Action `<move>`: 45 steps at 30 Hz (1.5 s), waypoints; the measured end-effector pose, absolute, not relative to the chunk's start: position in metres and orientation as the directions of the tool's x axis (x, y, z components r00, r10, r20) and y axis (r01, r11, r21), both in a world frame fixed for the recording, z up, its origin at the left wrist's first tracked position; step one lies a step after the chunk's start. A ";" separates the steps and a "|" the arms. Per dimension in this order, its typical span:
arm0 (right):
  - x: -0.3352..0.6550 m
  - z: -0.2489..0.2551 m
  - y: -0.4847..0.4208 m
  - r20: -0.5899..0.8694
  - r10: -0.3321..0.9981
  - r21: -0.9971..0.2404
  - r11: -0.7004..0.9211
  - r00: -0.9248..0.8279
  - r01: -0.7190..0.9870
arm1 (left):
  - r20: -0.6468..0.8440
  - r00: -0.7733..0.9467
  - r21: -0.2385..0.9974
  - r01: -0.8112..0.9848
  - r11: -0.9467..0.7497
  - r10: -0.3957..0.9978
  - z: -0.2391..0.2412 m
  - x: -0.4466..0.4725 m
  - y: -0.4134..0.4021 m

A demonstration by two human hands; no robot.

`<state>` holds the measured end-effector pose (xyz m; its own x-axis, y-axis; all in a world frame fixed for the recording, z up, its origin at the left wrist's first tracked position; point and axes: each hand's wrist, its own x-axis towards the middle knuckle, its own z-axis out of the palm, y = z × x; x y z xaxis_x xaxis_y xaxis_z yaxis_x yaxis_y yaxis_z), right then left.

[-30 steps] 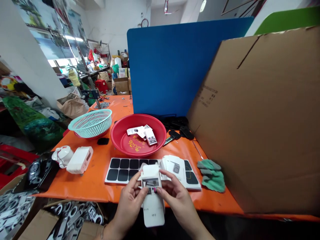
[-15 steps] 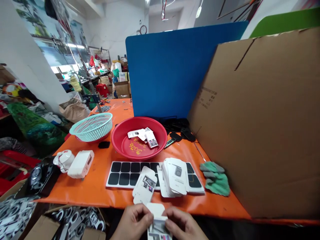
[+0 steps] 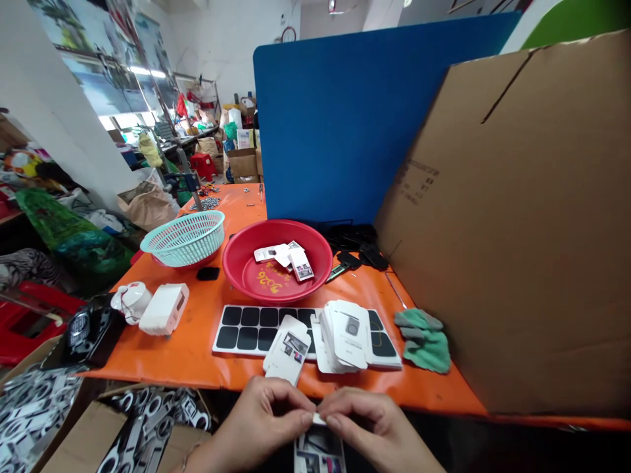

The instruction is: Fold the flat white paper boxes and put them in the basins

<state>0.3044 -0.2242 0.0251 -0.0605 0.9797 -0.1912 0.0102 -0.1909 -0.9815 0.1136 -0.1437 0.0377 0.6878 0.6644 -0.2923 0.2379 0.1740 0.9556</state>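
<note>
My left hand [image 3: 256, 424] and my right hand [image 3: 377, 427] meet at the bottom edge, in front of the orange table [image 3: 187, 355]. Both pinch the top of a small white printed carton [image 3: 319, 450], fingertips pressed together over its flap. Just beyond them a flat white carton blank [image 3: 288, 348] lies on the table edge, beside a fanned stack of white carton blanks [image 3: 345, 335]. Under these lies a white sheet of black pads [image 3: 249, 328]. A red bowl [image 3: 236, 266] behind it holds a few finished white cartons [image 3: 288, 256].
A teal basket [image 3: 182, 238], a white device [image 3: 164, 309] and a white mug [image 3: 129, 300] sit at the left. A green cloth [image 3: 426, 345] lies right, by a large cardboard sheet [image 3: 517, 217]. A blue partition [image 3: 345, 118] stands behind. Black parts [image 3: 357, 246] lie by it.
My hands drew the carton back from over the table to the near edge and lowered it. One flat blank now lies on the table. My fingertips have closed over the flap.
</note>
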 end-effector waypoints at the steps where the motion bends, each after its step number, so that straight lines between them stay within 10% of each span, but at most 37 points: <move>1: 0.303 0.029 -0.223 -0.214 0.975 -0.977 -0.213 -0.052 0.026 | -0.315 0.678 0.949 0.245 0.201 0.664 0.038 0.115 -0.144; 12: 0.300 0.026 -0.223 -0.304 0.953 -0.945 -0.302 -0.008 -0.123 | -0.433 0.653 0.878 0.151 0.453 0.621 0.044 0.113 -0.143; 18: 0.306 0.018 -0.240 -0.191 0.980 -0.981 -0.188 -0.063 0.053 | -0.374 0.684 0.924 0.221 0.311 0.626 0.032 0.096 -0.151; 23: 0.334 0.032 -0.173 -0.201 0.957 -0.979 -0.201 0.207 -0.021 | -0.079 0.345 0.980 0.199 0.010 0.935 -0.002 0.090 -0.114; 26: 0.340 0.031 -0.126 -0.045 0.950 -0.993 -0.077 0.310 0.090 | 0.185 0.342 0.866 0.386 -0.317 0.921 -0.032 0.093 -0.096; 30: 0.311 -0.003 -0.112 -0.081 0.975 -0.881 -0.167 0.205 0.443 | 0.174 0.585 0.564 0.600 -0.568 0.792 -0.074 0.102 -0.102; 38: 0.276 -0.035 -0.111 -0.195 0.956 -0.662 -0.292 0.218 0.690 | 0.163 0.669 0.308 0.663 -0.682 0.725 -0.106 0.105 -0.115; 45: 0.291 -0.023 -0.110 -0.171 0.968 -0.738 -0.250 0.184 0.627 | 0.220 0.667 0.266 0.661 -0.701 0.712 -0.093 0.107 -0.114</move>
<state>0.2906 -0.1103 -0.0230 0.1842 0.9679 -0.1709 0.6272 -0.2496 -0.7378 0.1073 -0.1142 -0.0929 0.6669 0.7120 0.2198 0.6611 -0.7014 0.2663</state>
